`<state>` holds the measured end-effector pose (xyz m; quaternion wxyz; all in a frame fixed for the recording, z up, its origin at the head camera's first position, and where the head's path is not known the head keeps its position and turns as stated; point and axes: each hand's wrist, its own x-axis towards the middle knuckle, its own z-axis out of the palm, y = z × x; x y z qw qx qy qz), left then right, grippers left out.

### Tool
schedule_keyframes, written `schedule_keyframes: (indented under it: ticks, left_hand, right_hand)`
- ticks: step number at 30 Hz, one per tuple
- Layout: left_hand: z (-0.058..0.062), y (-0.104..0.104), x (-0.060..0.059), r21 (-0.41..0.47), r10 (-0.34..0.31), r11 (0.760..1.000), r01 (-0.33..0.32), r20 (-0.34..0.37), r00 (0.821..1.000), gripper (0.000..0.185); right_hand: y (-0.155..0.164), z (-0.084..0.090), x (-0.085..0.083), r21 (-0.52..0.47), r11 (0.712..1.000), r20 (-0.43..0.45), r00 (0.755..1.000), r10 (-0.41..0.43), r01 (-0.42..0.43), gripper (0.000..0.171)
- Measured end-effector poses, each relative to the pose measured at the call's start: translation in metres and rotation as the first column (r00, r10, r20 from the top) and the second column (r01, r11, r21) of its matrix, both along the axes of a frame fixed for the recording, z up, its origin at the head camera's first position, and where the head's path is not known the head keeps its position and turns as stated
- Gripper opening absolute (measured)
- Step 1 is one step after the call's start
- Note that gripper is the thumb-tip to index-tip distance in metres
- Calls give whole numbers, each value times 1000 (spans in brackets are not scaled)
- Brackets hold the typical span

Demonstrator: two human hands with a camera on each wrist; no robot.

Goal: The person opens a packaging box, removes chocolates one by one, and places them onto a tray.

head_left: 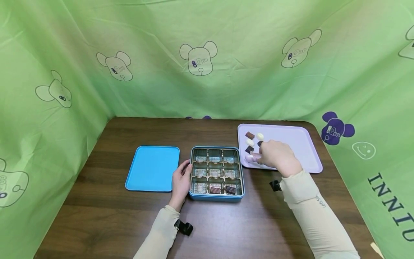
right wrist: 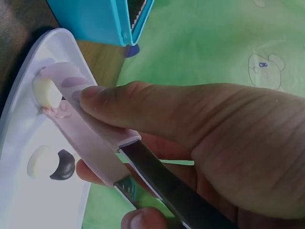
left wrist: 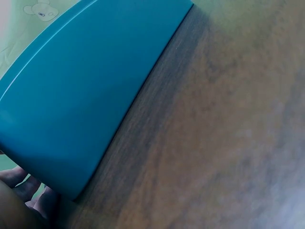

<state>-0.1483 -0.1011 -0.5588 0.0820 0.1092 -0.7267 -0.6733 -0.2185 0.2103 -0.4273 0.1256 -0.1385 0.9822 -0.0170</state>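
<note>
My right hand (head_left: pixel 279 156) grips a pair of tongs (right wrist: pixel 88 119) with pale pink tips and dark metal arms, thumb on the upper arm. A white chocolate (right wrist: pixel 46 93) sits between the tips, low at the tray's near left corner. My left hand (head_left: pixel 182 181) rests against the left side of a blue box (head_left: pixel 216 198), fingers along its wall. The box holds a gold insert with square compartments. In its front row, a brown chocolate (head_left: pixel 215 190) lies in the middle compartment and a dark chocolate (head_left: pixel 230 189) in the right one.
The lilac tray (head_left: pixel 291 144) stands at the back right, with several brown, white and dark chocolates at its left end. A blue lid (head_left: pixel 153 169) lies flat on the wooden table (head_left: pixel 100 208), left of the box. Green printed cloth (head_left: pixel 200 93) hangs around the table.
</note>
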Motion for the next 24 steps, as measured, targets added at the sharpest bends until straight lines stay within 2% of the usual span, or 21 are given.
schedule_keyframes:
  ticks: [5, 11, 16, 18, 20, 24]
  left_hand:
    - [-1, 0, 0, -9, -2, 1000, 2, -13, 1000, 34]
    - [0, 0, 1, -9, 3, 1000, -3, -27, 1000, 35]
    - [34, 4, 13, -13, 0, 1000, 0, -22, 1000, 34]
    - [44, 6, 15, -17, -3, 1000, 3, -11, 1000, 33]
    - [36, 5, 12, -12, -1, 1000, 1, -2, 1000, 34]
    - [11, 3, 2, -6, 9, 1000, -9, 3, 1000, 35]
  right_hand:
    - [0, 8, 3, 10, 1000, -48, 999, 9, -8, 26]
    - [-4, 29, 14, -27, 1000, -131, 991, 11, -15, 20]
    - [-16, 49, 29, -47, 997, -175, 983, 48, -57, 16]
    - [-23, 55, 36, -39, 995, -199, 977, 78, -88, 17]
    - [-31, 60, 44, -28, 992, -212, 970, 115, -124, 20]
    - [-48, 61, 57, -23, 975, -225, 951, 212, -222, 24]
